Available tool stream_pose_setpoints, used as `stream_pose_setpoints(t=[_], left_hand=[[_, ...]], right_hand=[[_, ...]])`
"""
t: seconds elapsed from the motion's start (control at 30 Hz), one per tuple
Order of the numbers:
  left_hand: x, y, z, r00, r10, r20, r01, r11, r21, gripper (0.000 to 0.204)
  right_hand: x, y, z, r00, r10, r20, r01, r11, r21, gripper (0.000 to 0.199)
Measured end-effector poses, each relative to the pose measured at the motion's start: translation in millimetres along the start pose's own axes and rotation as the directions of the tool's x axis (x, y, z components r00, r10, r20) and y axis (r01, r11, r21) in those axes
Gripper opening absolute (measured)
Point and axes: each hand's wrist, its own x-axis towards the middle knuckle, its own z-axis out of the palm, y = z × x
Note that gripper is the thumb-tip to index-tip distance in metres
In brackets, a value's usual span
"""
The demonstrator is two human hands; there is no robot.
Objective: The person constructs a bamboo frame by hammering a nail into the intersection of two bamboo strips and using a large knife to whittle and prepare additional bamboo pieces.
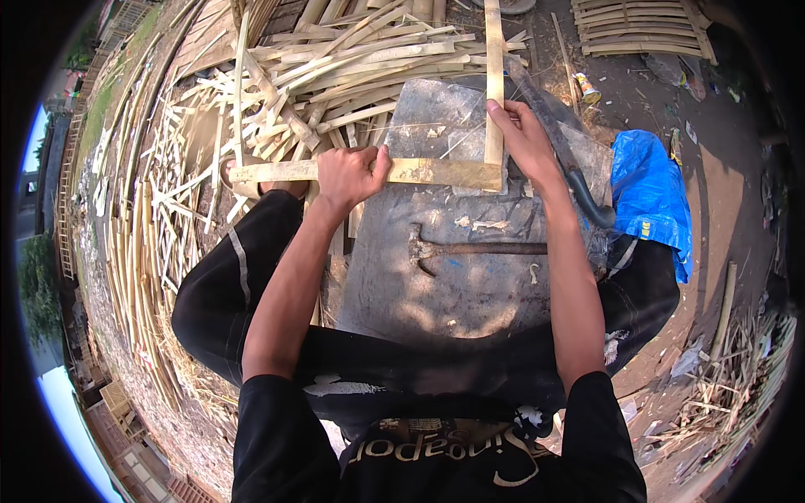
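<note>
A flat bamboo strip (436,172) lies crosswise in front of me, with my left hand (348,174) wrapped round it left of its middle. At its right end it meets an upright bamboo strip (495,67), forming a corner. My right hand (521,134) pinches that upright strip just above the corner. Another thin bamboo strip (240,101) rises from the crosswise strip's left end. Below the corner, a claw hammer (478,249) rests on the grey board, its head to the left and its handle end hidden behind my right forearm.
The worn grey board (394,293) lies between my legs. A pile of split bamboo (360,67) spreads beyond it and to the left. Right of the board are a dark curved tool (570,159) and a blue plastic sheet (641,184). A slatted bamboo panel (641,29) lies far right.
</note>
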Motion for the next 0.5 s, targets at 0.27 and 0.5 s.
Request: stream_pose_setpoints(t=[0.27,0.5], left_hand=[[6,-1,0,0.999,0.036,-0.008,-0.036,0.999,0.033,0.039],[8,6,-6,0.975,-0.128,0.184,0.131,0.991,-0.005,0.047]], right_hand=[[-43,19,-29,0.981,0.051,0.185,-0.059,0.997,0.040,0.099],[-44,18,-23,0.968,0.137,0.212,-0.152,0.987,0.059,0.095]])
